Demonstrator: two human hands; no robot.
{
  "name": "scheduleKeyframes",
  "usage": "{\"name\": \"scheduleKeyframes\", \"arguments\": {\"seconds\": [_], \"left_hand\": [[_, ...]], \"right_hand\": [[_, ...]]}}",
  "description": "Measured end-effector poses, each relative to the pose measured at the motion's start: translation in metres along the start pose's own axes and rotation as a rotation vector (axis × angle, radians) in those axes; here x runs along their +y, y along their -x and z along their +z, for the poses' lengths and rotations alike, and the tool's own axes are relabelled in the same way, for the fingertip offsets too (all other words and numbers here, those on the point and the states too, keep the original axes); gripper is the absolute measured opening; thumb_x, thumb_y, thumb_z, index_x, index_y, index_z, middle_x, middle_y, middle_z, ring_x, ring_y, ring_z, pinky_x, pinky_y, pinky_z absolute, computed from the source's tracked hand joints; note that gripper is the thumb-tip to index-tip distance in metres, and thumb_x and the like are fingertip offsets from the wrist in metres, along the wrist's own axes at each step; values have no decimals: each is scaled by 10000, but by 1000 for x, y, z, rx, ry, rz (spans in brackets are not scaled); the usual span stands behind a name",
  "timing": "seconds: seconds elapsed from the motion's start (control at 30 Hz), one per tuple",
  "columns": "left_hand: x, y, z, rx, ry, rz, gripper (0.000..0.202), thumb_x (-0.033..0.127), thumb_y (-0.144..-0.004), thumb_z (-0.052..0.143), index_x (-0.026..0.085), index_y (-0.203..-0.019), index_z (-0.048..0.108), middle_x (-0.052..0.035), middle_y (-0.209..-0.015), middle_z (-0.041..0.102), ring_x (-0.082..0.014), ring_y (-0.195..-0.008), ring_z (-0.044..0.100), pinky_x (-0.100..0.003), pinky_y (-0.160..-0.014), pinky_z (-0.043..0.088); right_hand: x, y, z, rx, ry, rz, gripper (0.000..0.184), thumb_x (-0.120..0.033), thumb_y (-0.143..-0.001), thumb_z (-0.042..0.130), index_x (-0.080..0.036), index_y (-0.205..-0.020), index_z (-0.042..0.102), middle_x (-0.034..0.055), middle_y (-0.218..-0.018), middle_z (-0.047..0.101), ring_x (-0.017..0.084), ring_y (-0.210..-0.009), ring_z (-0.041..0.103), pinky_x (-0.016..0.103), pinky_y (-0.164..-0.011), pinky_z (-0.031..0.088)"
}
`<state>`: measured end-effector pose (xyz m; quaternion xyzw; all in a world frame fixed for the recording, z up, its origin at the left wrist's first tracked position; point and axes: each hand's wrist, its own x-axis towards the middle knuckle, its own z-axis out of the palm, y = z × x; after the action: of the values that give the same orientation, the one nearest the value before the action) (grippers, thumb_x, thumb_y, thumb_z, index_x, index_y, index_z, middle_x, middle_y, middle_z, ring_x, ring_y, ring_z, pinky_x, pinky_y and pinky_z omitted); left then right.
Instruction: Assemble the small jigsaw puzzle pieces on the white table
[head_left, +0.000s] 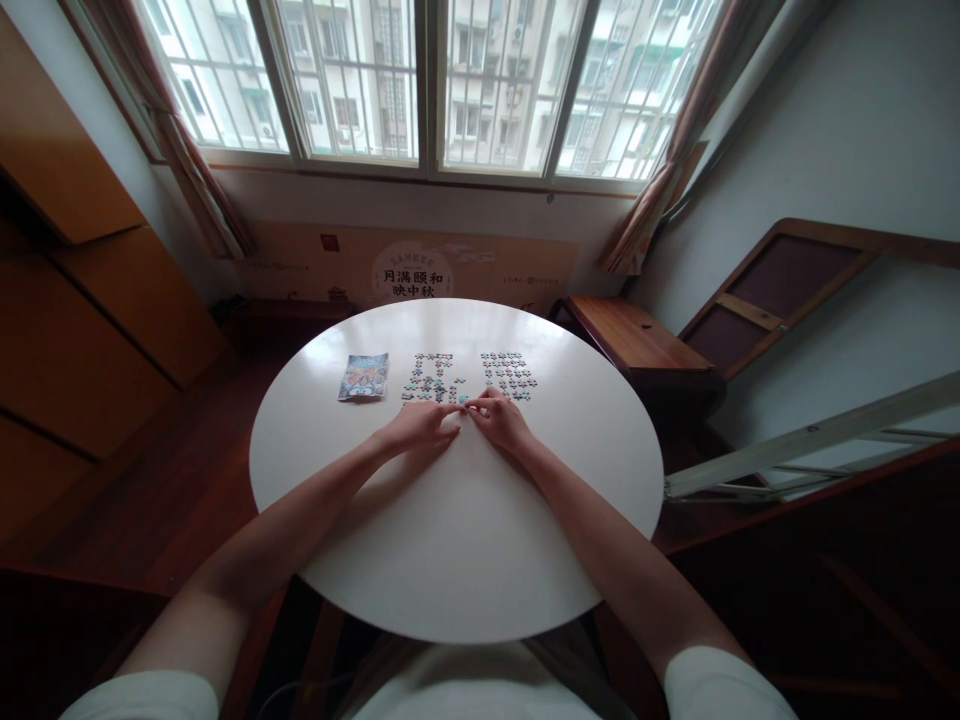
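Note:
On the round white table lie two clusters of small jigsaw pieces, a left cluster and a right cluster. A small printed picture card lies to their left. My left hand and my right hand rest on the tabletop just in front of the pieces, fingertips meeting. Both pinch at something tiny between them, probably a puzzle piece, too small to name. The fingers of both hands are curled together.
A wide barred window with curtains fills the far wall. A printed cardboard panel leans below it. A wooden cabinet stands at left. A low wooden bench and leaning frames stand at right.

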<state>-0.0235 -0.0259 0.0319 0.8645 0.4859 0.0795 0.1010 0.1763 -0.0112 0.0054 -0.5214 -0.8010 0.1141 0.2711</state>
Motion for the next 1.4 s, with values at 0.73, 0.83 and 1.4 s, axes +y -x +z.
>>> {"name": "scheduleKeyframes", "arguments": {"seconds": [0.73, 0.83, 1.4], "left_hand": [[-3, 1, 0, 5, 29, 11, 511, 478, -866, 500, 290, -1337, 559, -23, -738, 675, -181, -697, 609, -244, -668, 403], [-2, 1, -2, 0, 37, 16, 506, 465, -866, 502, 285, -1335, 562, -21, -727, 672, -176, -683, 603, -244, -667, 402], [-1, 0, -2, -21, 7, 2, 549, 476, -868, 497, 250, -1368, 493, -28, -787, 680, -197, -726, 625, -247, -642, 394]], "right_hand": [[2, -2, 2, 16, -37, -22, 196, -215, -864, 596, -230, -958, 767, 33, -872, 626, 123, -678, 576, 255, -733, 436], [4, -2, 2, 23, -49, -31, 199, -198, -857, 593, -224, -951, 766, 34, -865, 633, 124, -677, 577, 254, -731, 438], [11, -5, 6, 64, -141, -20, 229, -112, -788, 569, -195, -899, 752, 34, -798, 699, 136, -667, 592, 243, -691, 451]]}}
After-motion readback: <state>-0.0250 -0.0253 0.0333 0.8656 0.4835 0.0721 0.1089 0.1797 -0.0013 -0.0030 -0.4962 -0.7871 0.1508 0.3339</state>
